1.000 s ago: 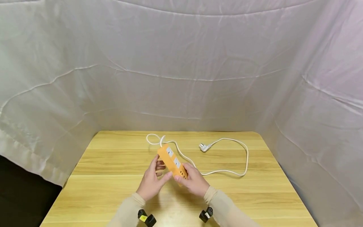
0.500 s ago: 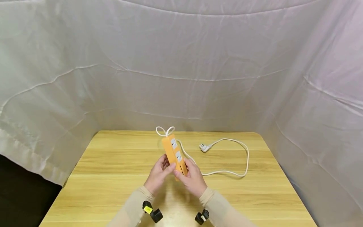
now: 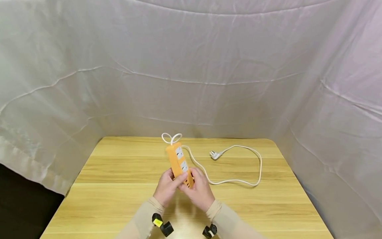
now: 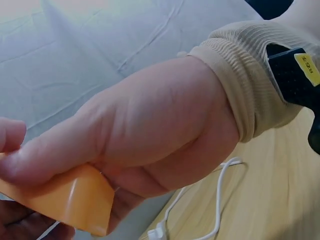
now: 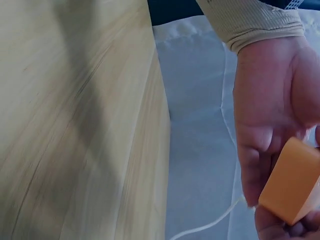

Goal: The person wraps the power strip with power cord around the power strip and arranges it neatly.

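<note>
- Your left hand [image 3: 167, 187] grips the orange power strip [image 3: 179, 160], thumb laid over its top face, fingers curled round the side and underneath.
- Your right hand [image 3: 202, 191] grips the same strip at the near end, on its right side; fingers bent round it, some hidden behind it.
- Strip sits between your two hands, held above the bench [image 3: 125, 172]. It's tilted, with its cord end pointing away from both hands and a bit to the left.
- Two white sockets [image 3: 184, 166] show on the top face, beyond your left thumb. Small dark slots [image 3: 187, 184] sit just beside the thumbs at the near end.
- White cord [image 3: 232, 180] makes two small loops past the far end of the strip, beyond both hands. It then runs down the right side of the strip, passes near your right hand and curves across the bench to its right.
- White plug [image 3: 214, 155] lies on the bench, beyond your right hand and slightly right of it, well apart from both hands.
- Beige sleeves [image 3: 229, 219] and black wrist units [image 3: 162, 225] sit behind your hands; the left unit carries a yellow label.
- Grey curtain [image 3: 191, 99] hangs beyond your hands, past the bench's far edge.
</note>
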A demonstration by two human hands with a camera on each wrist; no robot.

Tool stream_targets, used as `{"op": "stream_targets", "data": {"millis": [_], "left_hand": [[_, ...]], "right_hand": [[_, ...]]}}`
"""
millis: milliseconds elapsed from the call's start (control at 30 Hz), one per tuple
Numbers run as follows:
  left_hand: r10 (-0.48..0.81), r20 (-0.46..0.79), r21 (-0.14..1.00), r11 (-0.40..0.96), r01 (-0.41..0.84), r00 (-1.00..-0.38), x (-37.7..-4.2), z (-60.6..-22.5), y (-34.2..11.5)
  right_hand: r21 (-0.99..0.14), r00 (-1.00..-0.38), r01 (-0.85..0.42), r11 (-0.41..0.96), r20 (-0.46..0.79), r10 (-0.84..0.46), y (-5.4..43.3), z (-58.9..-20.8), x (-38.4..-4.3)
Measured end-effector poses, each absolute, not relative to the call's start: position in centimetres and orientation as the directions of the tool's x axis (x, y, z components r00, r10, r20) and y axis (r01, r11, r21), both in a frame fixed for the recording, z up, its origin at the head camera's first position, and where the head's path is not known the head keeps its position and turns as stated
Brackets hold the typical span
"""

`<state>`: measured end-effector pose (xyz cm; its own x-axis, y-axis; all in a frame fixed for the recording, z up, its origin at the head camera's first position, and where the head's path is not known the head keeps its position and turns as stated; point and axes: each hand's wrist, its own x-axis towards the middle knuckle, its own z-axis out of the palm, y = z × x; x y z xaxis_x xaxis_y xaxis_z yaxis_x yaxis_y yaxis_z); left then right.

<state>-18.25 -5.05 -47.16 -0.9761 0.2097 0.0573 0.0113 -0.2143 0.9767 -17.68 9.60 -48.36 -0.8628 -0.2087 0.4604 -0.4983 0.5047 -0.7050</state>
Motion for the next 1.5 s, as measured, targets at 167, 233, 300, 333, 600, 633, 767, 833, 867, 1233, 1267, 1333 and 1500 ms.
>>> {"op": "stream_targets", "data": {"millis": [167, 233, 300, 333, 600, 633, 767, 833, 867, 1233, 1267, 1333, 1500], "left_hand": [[0.185, 0.068, 0.988, -0.149, 0.04, -0.98, -18.1, -46.8, -5.8], [0.177, 0.063, 0.991, -0.124, 0.041, -0.982, -18.1, -46.7, -6.1], [0.164, 0.057, 0.995, -0.093, 0.043, -0.985, -18.1, -46.6, -6.4], [0.159, 0.057, 0.995, -0.086, 0.043, -0.986, -18.1, -46.6, -6.6], [0.204, 0.077, 0.997, -0.028, 0.073, -0.976, -17.8, -46.7, -7.0], [0.213, 0.08, 0.997, -0.019, 0.078, -0.974, -17.6, -46.7, -7.0], [0.239, 0.138, 0.988, 0.029, 0.149, -0.961, -17.2, -46.7, -6.8], [0.261, 0.176, 0.98, 0.045, 0.194, -0.949, -17.0, -46.6, -6.8], [0.275, 0.196, 0.975, 0.05, 0.218, -0.941, -16.9, -46.5, -6.8], [0.363, 0.313, 0.929, 0.078, 0.363, -0.878, -16.4, -45.4, -8.1], [0.346, 0.317, 0.927, 0.084, 0.366, -0.883, -16.5, -45.3, -8.3], [0.318, 0.326, 0.923, 0.096, 0.372, -0.89, -16.7, -45.2, -8.6], [0.272, 0.313, 0.925, 0.131, 0.357, -0.91, -17.2, -44.8, -9.5]], "right_hand": [[-0.743, -0.866, -0.498, 0.447, 0.399, -0.301, 10.5, -48.4, -17.7], [-0.756, -0.858, -0.505, 0.416, 0.388, -0.337, 11.0, -48.4, -17.8], [-0.762, -0.848, -0.516, 0.392, 0.391, -0.358, 11.5, -48.4, -17.8], [-0.763, -0.844, -0.522, 0.381, 0.397, -0.361, 11.8, -48.4, -18.0], [-0.811, -0.888, -0.452, 0.373, 0.368, -0.276, 14.1, -46.9, -20.9], [-0.817, -0.896, -0.437, 0.376, 0.358, -0.263, 14.3, -46.5, -21.3], [-0.819, -0.904, -0.423, 0.387, 0.348, -0.25, 14.9, -43.8, -22.0], [-0.806, -0.892, -0.446, 0.39, 0.367, -0.262, 15.1, -42.4, -22.1], [-0.795, -0.883, -0.465, 0.389, 0.383, -0.271, 15.2, -41.8, -22.1], [-0.708, -0.775, -0.615, 0.349, 0.458, -0.437, 16.4, -43.6, -23.7], [-0.717, -0.775, -0.609, 0.338, 0.447, -0.447, 16.5, -44.0, -23.8], [-0.737, -0.788, -0.586, 0.337, 0.421, -0.449, 16.5, -44.1, -23.2], [-0.74, -0.767, -0.605, 0.294, 0.443, -0.464, 16.2, -43.2, -21.4]]}}
